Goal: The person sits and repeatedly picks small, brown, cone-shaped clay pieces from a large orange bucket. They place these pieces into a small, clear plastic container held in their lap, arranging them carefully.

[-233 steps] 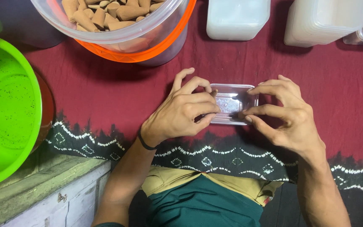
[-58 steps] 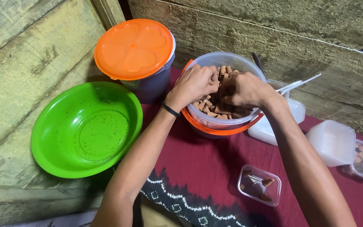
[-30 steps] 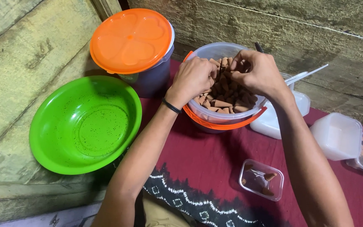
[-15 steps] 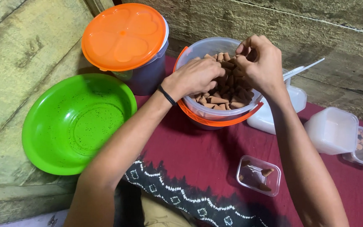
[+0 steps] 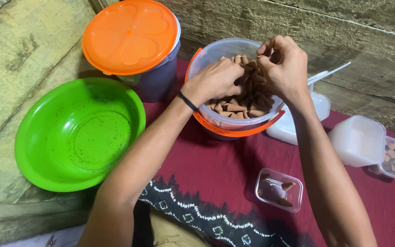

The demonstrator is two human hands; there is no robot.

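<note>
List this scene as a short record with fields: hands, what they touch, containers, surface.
left hand: inside the tub, fingers on the cones
right hand: over the tub, fingers curled on cones
tub: clear, orange handle, full of brown cones
small box: open, clear, a few cones inside, on the cloth
green bowl: empty apart from specks, left of the tub
orange lid: on a dark container behind the bowl
cloth: dark red, patterned edge

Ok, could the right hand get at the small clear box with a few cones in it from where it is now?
Probably yes. The small clear box lies open on the red cloth below the right hand, with nothing over it.
</note>
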